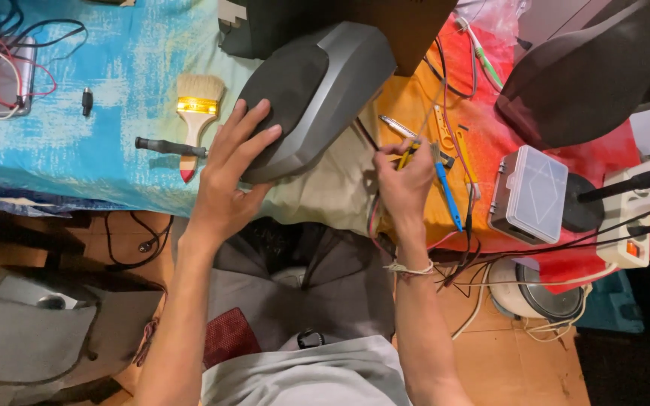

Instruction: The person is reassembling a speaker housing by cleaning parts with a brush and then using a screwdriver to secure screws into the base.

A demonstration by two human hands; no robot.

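Casing [317,90] lies on the table's front edge, tilted, brush [195,113] just left | left hand [231,162] spread flat on its dark face, fingers open | right hand [404,180] pinched shut on a thin yellow tool [409,154] beside it | likely rigid, smooth, bulky plastic; best held by the rim edges
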